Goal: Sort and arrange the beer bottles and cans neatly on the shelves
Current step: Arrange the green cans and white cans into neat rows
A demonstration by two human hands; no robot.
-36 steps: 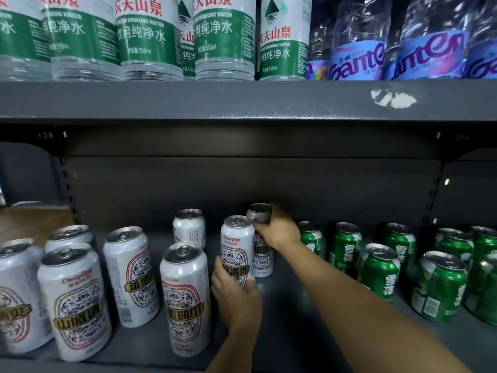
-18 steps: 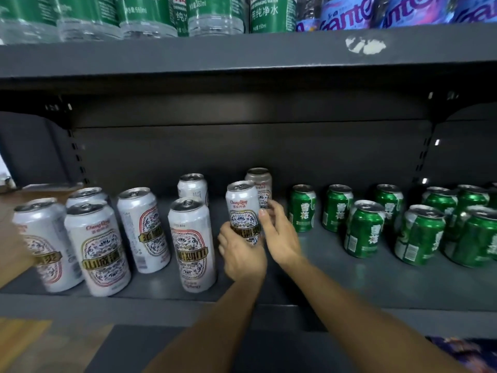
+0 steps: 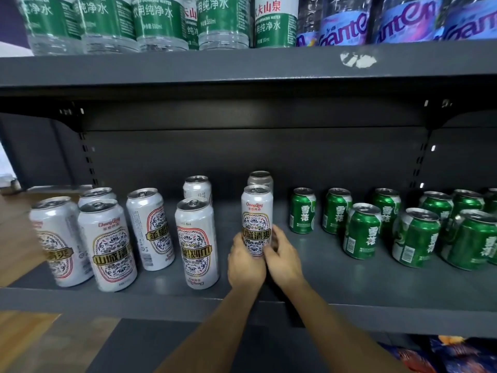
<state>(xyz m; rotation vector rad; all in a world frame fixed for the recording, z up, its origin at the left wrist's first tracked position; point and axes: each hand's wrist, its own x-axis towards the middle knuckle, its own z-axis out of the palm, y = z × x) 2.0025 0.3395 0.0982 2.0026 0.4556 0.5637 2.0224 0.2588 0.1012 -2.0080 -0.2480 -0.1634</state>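
A tall white ChongQing beer can [image 3: 256, 211] stands upright mid-shelf. My left hand [image 3: 246, 262] wraps its lower left side and my right hand [image 3: 282, 258] cups its lower right side, so both hold it near the base. Directly behind it stands another white can [image 3: 260, 179]. Several more white cans [image 3: 107, 243] stand to the left, one [image 3: 196, 243] with its label upside down. Short green beer cans [image 3: 302, 211] fill the right part of the shelf.
The grey metal shelf [image 3: 336, 281] has bare floor in front of my hands and between the white and green groups. The shelf above [image 3: 215, 68] carries water bottles [image 3: 158, 22]. Wooden floor [image 3: 24, 335] shows at lower left.
My right hand left the rear can and came forward to the front white can, closing on its right side beside my left hand. The view pulled back from the shelf.
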